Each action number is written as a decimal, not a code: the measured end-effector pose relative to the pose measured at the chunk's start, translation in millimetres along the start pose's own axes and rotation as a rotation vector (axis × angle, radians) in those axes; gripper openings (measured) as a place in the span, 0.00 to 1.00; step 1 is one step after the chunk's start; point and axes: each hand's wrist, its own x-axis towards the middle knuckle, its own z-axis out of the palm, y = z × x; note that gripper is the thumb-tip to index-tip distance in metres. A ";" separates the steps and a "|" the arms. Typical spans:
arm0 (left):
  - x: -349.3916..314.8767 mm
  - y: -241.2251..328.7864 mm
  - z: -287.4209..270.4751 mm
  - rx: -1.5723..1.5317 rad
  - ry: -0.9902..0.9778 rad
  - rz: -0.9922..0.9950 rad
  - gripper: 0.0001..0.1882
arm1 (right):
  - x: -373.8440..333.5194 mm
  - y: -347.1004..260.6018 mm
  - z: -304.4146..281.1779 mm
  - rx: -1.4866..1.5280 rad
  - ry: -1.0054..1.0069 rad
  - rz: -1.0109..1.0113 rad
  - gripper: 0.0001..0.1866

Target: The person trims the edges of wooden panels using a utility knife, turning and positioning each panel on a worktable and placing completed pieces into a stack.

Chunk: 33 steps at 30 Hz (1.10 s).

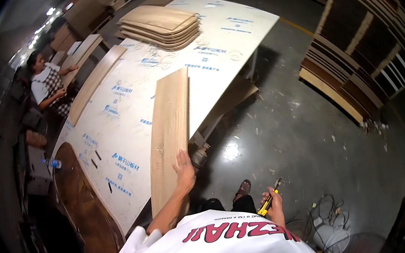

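Observation:
A long wood-grain board [168, 110] lies lengthwise on the white printed sheet that covers the table [125, 103], its near end toward my body. My left hand [184, 170] rests on the board's right edge with the fingers stretched out. To the right, away from the table and over the floor, my right hand [275, 205] is closed round a yellow and black utility knife [267, 205]. The knife's dark tip points up and away from me; its blade is too small to make out.
Rounded wood-grain panels [161, 24] are stacked at the table's far end. Another narrow board [95, 83] lies along its left edge, where a person [48, 86] works beyond. A brown curved panel [82, 190] is near left. Leaning boards [351, 74] stand right; cables [330, 217] lie on the floor.

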 end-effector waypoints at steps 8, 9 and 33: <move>-57.7 -66.4 -126.8 0.042 0.284 -0.125 0.50 | 147.0 -75.7 161.8 -0.589 -0.245 0.003 0.10; -59.0 -77.1 -131.9 0.071 0.321 -0.140 0.50 | 159.9 -80.4 200.9 -0.677 -0.325 -0.012 0.10; 39.8 -170.4 -202.0 -0.044 0.941 -0.385 0.10 | 370.8 -119.3 579.5 -2.204 -0.240 -1.070 0.33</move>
